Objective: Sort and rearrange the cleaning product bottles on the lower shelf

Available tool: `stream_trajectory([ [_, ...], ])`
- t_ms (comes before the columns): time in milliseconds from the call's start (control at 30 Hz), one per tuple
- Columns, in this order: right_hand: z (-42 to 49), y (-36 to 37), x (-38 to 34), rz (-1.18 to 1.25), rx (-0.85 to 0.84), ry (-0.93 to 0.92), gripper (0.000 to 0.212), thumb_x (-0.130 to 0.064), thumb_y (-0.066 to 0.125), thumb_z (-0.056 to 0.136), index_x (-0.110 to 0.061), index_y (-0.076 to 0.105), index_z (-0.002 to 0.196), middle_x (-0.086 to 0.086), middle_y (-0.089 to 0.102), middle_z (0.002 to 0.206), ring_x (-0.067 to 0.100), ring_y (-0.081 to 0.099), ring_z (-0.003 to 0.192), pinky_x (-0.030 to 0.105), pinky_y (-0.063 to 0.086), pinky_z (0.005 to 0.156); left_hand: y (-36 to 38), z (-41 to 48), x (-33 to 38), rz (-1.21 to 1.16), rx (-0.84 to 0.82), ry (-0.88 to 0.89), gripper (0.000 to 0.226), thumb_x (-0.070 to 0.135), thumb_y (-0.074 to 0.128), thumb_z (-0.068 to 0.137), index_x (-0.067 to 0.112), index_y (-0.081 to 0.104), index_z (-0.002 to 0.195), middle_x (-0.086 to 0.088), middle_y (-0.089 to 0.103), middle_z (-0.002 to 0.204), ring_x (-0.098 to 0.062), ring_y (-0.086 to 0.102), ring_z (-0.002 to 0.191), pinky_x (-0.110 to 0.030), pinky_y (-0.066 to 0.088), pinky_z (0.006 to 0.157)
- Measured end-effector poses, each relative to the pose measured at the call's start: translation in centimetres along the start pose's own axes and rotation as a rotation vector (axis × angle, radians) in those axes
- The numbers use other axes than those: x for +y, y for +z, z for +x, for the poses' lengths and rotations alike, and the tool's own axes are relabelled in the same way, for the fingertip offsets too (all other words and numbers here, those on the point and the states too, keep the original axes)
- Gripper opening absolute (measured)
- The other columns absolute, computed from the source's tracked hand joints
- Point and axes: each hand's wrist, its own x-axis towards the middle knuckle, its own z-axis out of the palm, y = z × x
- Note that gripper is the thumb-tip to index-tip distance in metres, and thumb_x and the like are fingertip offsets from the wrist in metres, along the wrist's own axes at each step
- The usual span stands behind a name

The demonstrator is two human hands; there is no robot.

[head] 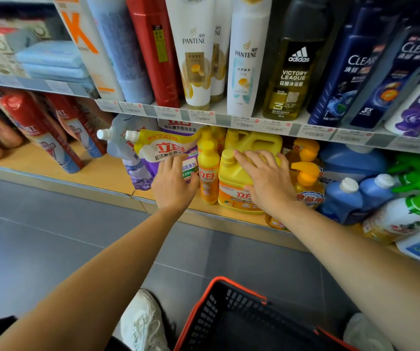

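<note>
On the lower shelf (117, 171) stands a big yellow detergent jug (234, 183). My right hand (267, 181) lies spread over its top and front, fingers on the handle. A slim yellow bottle (208, 173) stands just left of the jug. My left hand (174, 183) rests flat against a purple and yellow refill pouch (163, 150), its fingers reaching the slim bottle's side. Orange pump bottles (307, 171) stand right of the jug, partly hidden by my right hand.
Blue jugs (343, 198) and green-capped spray bottles (416, 193) crowd the shelf's right end. Red bottles (39, 133) lean at the left. Shampoo bottles (196, 51) fill the upper shelf. A black and orange basket (241, 317) sits on the grey floor by my white shoe (143, 323).
</note>
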Motion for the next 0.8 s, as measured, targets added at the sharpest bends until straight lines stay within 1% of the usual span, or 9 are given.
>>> stream_trajectory([
  [33,0.0,0.0,0.0,0.001,-0.003,0.006,0.096,-0.034,0.079,0.080,-0.033,0.020,0.157,-0.005,0.040,0.151,0.025,0.035,0.138,0.057,0.025,0.114,-0.7,0.6,-0.2,0.083,0.086,0.055,0.049,0.036,0.070,0.084,0.016,0.055,0.126,-0.009,0.059,0.124,-0.030,0.058,0.111,-0.042,0.055,0.076],
  [100,0.0,0.0,-0.1,0.005,-0.010,0.013,0.096,-0.034,0.078,0.081,-0.033,0.020,0.157,-0.005,0.039,0.152,0.025,0.034,0.139,0.057,0.024,0.114,-2.1,2.0,-0.9,0.161,0.175,0.075,0.060,0.035,0.070,0.082,0.015,0.049,0.134,-0.012,0.050,0.138,-0.033,0.049,0.123,-0.046,0.048,0.094],
  [167,0.0,-0.1,-0.1,0.013,-0.015,0.012,0.096,-0.034,0.078,0.081,-0.033,0.019,0.157,-0.005,0.038,0.152,0.025,0.033,0.140,0.057,0.024,0.114,-3.4,3.5,-1.9,0.231,0.115,0.047,0.070,0.039,0.067,0.085,0.016,0.040,0.146,-0.011,0.039,0.154,-0.035,0.033,0.143,-0.048,0.033,0.114],
  [233,0.0,-0.2,-0.1,0.020,-0.018,0.012,0.095,-0.033,0.077,0.082,-0.033,0.018,0.157,-0.006,0.037,0.153,0.025,0.032,0.140,0.057,0.023,0.114,-4.5,5.0,-3.2,0.343,0.011,0.057,0.072,0.042,0.063,0.091,0.016,0.034,0.152,-0.011,0.036,0.159,-0.035,0.022,0.151,-0.049,0.018,0.123],
  [300,0.0,-0.2,-0.1,0.022,-0.027,0.014,0.095,-0.034,0.076,0.083,-0.033,0.016,0.157,-0.006,0.035,0.154,0.024,0.031,0.141,0.056,0.022,0.114,-5.5,6.1,-4.0,0.467,-0.036,0.101,0.064,0.040,0.063,0.093,0.016,0.042,0.148,-0.013,0.049,0.148,-0.037,0.032,0.145,-0.050,0.014,0.124],
  [433,0.1,-0.1,0.0,0.029,-0.033,0.013,0.095,-0.033,0.075,0.084,-0.033,0.015,0.157,-0.006,0.034,0.154,0.024,0.029,0.142,0.056,0.021,0.114,-7.4,7.1,-4.0,0.620,-0.103,0.255,0.027,0.032,0.065,0.096,0.017,0.073,0.117,-0.013,0.066,0.114,-0.038,0.055,0.113,-0.052,0.037,0.109],
  [567,0.1,-0.1,0.0,0.034,-0.034,0.016,0.096,-0.034,0.077,0.083,-0.034,0.015,0.157,-0.006,0.034,0.154,0.024,0.030,0.142,0.056,0.023,0.113,-9.6,7.1,-3.5,0.550,-0.261,0.213,0.027,0.035,0.056,0.103,0.017,0.075,0.112,-0.009,0.068,0.109,-0.036,0.065,0.097,-0.043,0.053,0.073],
  [667,0.2,-0.1,0.1,0.027,-0.044,0.014,0.098,-0.036,0.078,0.082,-0.034,0.014,0.157,-0.007,0.034,0.154,0.023,0.030,0.142,0.056,0.023,0.113,-11.0,7.7,-3.0,0.560,-0.290,0.163,0.032,0.040,0.052,0.104,0.016,0.072,0.106,-0.009,0.071,0.106,-0.036,0.067,0.090,-0.041,0.054,0.069],
  [800,0.3,-0.1,0.3,0.022,-0.042,0.011,0.098,-0.037,0.078,0.081,-0.034,0.015,0.156,-0.007,0.036,0.153,0.023,0.031,0.141,0.056,0.025,0.112,-12.5,7.6,-2.0,0.523,-0.364,0.084,0.029,0.037,0.053,0.103,0.015,0.072,0.102,-0.012,0.072,0.102,-0.036,0.066,0.089,-0.042,0.055,0.073],
])
